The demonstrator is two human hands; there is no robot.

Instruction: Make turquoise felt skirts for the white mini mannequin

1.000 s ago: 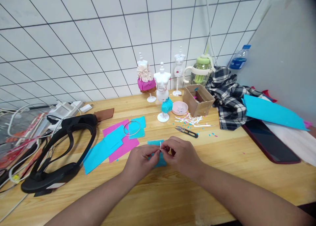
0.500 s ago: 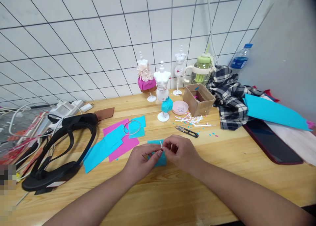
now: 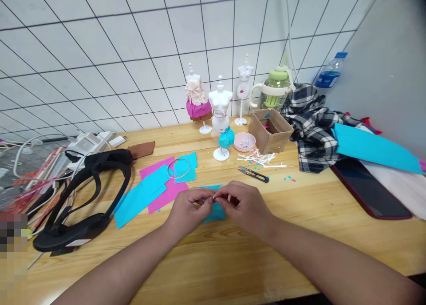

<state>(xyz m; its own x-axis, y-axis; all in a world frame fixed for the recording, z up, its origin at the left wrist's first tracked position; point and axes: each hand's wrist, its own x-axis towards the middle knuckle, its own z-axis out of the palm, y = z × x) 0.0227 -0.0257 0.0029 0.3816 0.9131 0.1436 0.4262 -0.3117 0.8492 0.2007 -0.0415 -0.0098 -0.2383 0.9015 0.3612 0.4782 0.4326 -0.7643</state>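
Note:
My left hand and my right hand meet fingertip to fingertip over the table. Both are pinched closed around a tiny white strip, mostly hidden by the fingers. Beneath them lies a blue crepe paper piece, partly covered by my hands. Thread snips rest on the wood beyond my right hand. Farther back stands a small white dress form with a gathered blue crepe piece at its lower front.
Blue sheets, a pink sheet and a ring lie left. Behind are a pink bowl, white paper scraps and a cardboard box. A black headset strap sits far left, a phone right.
The white strip stood up between my fingertips before; now little of it shows. My fingertips have drawn closer together and slightly left. The camera view has shifted a little.

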